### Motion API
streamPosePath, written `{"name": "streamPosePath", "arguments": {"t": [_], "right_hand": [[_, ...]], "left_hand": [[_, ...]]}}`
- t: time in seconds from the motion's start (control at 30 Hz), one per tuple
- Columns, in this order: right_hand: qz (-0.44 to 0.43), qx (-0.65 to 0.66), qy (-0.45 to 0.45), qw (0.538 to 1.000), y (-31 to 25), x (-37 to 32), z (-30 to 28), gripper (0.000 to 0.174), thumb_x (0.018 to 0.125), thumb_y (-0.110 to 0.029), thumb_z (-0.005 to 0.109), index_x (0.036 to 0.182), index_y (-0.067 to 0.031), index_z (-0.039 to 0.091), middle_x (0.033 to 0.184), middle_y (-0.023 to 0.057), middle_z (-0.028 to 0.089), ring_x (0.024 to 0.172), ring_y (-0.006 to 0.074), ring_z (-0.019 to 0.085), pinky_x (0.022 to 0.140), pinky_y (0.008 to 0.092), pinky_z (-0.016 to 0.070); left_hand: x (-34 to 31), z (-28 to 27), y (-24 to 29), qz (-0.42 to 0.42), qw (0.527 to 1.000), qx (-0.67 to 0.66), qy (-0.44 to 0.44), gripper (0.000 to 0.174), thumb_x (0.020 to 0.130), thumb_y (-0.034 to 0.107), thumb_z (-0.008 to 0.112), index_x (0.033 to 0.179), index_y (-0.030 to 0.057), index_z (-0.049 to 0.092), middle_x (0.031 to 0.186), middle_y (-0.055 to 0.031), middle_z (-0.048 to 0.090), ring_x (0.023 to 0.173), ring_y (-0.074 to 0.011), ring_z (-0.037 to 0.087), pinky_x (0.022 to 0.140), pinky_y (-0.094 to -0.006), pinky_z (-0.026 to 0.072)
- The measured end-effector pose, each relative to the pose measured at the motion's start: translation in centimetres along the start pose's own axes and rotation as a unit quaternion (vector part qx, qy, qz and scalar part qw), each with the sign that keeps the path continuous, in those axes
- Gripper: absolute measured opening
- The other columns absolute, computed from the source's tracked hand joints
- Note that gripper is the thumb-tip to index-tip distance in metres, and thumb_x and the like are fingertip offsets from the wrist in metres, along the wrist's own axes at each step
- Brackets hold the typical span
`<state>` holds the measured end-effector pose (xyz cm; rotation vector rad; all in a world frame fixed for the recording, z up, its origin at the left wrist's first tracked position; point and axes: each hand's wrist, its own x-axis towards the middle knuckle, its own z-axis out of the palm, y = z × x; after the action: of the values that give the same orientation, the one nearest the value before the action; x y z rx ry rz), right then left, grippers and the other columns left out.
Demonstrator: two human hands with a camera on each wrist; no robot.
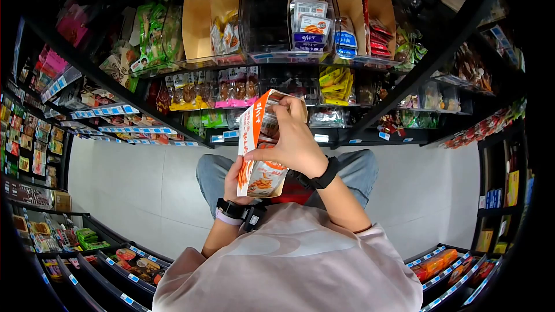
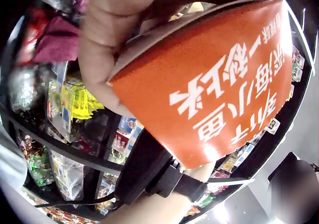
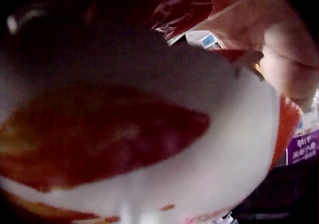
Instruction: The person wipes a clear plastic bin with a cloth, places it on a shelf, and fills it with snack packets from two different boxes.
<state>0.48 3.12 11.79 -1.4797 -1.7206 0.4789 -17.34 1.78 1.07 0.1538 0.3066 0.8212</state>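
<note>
Orange-and-white snack carton [image 2: 219, 74], likely light and crushable, sits above the denim-clad legs [image 1: 359, 176]; left hand [image 1: 233, 186] clamps its near end, right hand's [image 1: 299, 147] grip unclear. Stiffer corners should suit holding.

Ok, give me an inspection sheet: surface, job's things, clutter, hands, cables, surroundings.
Surface: pale grey tiled floor.
Job's things: open orange-and-white cardboard box, orange-and-white plastic packets inside.
Clutter: tan cardboard carton and yellow plastic packets on the black shelving.
Left hand: grips the box's near end.
Right hand: reaches over the box's open top, fingers bent at its far end; grip unclear.
Cables: thin black cord-like strand near a black wrist strap; ends not traceable.
Surroundings: packaged goods on several sides; blue denim-clad legs flank the box.
</note>
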Motion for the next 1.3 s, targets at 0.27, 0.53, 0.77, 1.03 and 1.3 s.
{"name": "streamPosePath", "arguments": {"t": [0.27, 0.53, 0.77, 1.03, 1.3], "right_hand": [[0.009, 0.009, 0.041, 0.999, -0.7, -0.6, 0.2, 0.109, 0.046, -0.043, 0.082, 0.122, 0.0109, 0.027, 0.118, 0.0257, 0.029, 0.112, 0.0408, 0.034, 0.092, 0.0411, 0.0369], [0.008, 0.034, 0.027, 0.999, 0.0, -0.6, 0.0, 0.106, 0.048, -0.034, 0.084, 0.126, 0.0102, 0.028, 0.122, 0.0162, 0.028, 0.099, 0.0266, 0.05, 0.068, 0.0289, 0.0501], [0.021, 0.184, 0.045, 0.982, 0.3, -0.6, -0.1, 0.066, 0.075, -0.031, 0.067, 0.117, 0.0086, 0.036, 0.114, 0.0205, 0.036, 0.102, 0.0368, 0.046, 0.082, 0.037, 0.0431], [0.04, 0.075, 0.136, 0.987, -1.1, -1.7, -0.5, 0.044, 0.075, -0.007, 0.06, 0.111, 0.006, 0.039, 0.107, 0.0212, 0.042, 0.09, 0.0384, 0.051, 0.073, 0.0372, 0.0451], [0.087, 0.107, 0.138, 0.981, -0.7, -2.3, -0.4, 0.053, 0.07, -0.005, 0.064, 0.115, 0.0068, 0.039, 0.113, 0.0212, 0.044, 0.093, 0.0344, 0.054, 0.072, 0.0334, 0.0476]], "left_hand": [[0.1, 0.0, 0.1, 0.006, 1.0, 0.004, -0.007, 0.047, 0.091, 0.034, 0.039, 0.128, 0.0046, 0.037, 0.122, -0.0145, 0.05, 0.108, -0.0288, 0.052, 0.094, -0.0427, 0.0395], [0.0, 0.0, 0.0, 0.018, 0.998, 0.062, 0.022, 0.05, 0.089, 0.037, 0.042, 0.127, 0.0053, 0.039, 0.122, -0.0127, 0.05, 0.108, -0.0277, 0.051, 0.094, -0.0419, 0.0386], [-0.1, -0.8, 0.7, 0.014, 0.999, -0.007, -0.029, 0.045, 0.091, 0.031, 0.041, 0.124, 0.0015, 0.041, 0.118, -0.0157, 0.053, 0.102, -0.0283, 0.055, 0.09, -0.0416, 0.0425], [-0.2, -0.9, 1.0, 0.028, 0.999, 0.04, -0.016, 0.041, 0.09, 0.027, 0.044, 0.119, -0.0023, 0.044, 0.114, -0.0159, 0.056, 0.097, -0.0253, 0.058, 0.087, -0.0376, 0.0454], [0.0, -0.7, 0.6, 0.033, 0.998, 0.048, -0.001, 0.039, 0.09, 0.025, 0.045, 0.119, -0.0014, 0.044, 0.111, -0.0136, 0.057, 0.095, -0.0223, 0.059, 0.085, -0.0347, 0.0465]]}}
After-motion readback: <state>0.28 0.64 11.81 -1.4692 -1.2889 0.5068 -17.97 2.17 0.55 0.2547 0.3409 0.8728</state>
